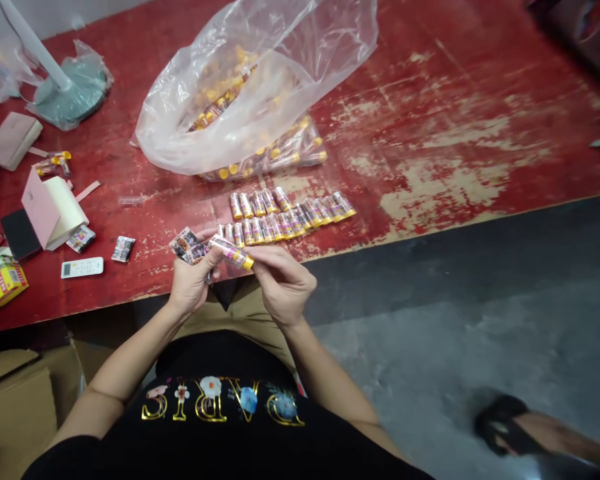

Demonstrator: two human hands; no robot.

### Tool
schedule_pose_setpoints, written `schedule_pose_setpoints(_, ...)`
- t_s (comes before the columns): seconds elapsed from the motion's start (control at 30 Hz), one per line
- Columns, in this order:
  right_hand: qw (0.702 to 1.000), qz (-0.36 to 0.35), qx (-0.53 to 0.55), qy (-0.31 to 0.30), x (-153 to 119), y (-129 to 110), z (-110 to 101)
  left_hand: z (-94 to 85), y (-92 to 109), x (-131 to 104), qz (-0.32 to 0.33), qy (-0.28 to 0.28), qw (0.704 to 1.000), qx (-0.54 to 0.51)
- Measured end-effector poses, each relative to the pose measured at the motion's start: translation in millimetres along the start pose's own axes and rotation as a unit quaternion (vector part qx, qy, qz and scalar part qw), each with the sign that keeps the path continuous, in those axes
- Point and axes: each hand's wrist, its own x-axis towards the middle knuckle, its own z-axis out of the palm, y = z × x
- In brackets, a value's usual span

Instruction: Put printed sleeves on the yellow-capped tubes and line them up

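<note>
My left hand (193, 277) is closed around several small printed labels (187, 245), dark with coloured print. Its thumb presses on a small yellow-capped tube (233, 253) that lies slantwise between my two hands. With closed fingers, my right hand (286, 283) pinches the tube near its yellow end; the fingertips are partly hidden. Just beyond my hands, two rows of similar tubes (273, 227) lie side by side on the red table (350, 247). Behind them a large clear plastic bag (175, 133) gapes, with many more yellow-capped tubes inside.
At the left are a white remote control (83, 268), a small printed packet (123, 249), an open pink notebook (43, 207), a yellow-green box (3, 283) and a plastic-wrapped stand base (73, 90). Cardboard (20, 407) is below the table. A person's foot (510, 427) shows at lower right.
</note>
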Motion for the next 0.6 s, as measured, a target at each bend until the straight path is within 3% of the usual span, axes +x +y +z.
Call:
schedule_pose_setpoints(0.43,1.000,0.016,-0.024,0.005,2,-3,-3,5.2,-10,5,0.023,0.005,1.000,0.007)
schedule_pose_setpoints(0.53,0.997,0.027,-0.061,0.048,9,12,-12,3.2,-14,14,-0.006,-0.002,1.000,0.003)
schedule_pose_setpoints(0.6,0.987,0.016,-0.122,0.104,25,37,-28,0.4,-17,22,-0.037,0.008,0.999,-0.014)
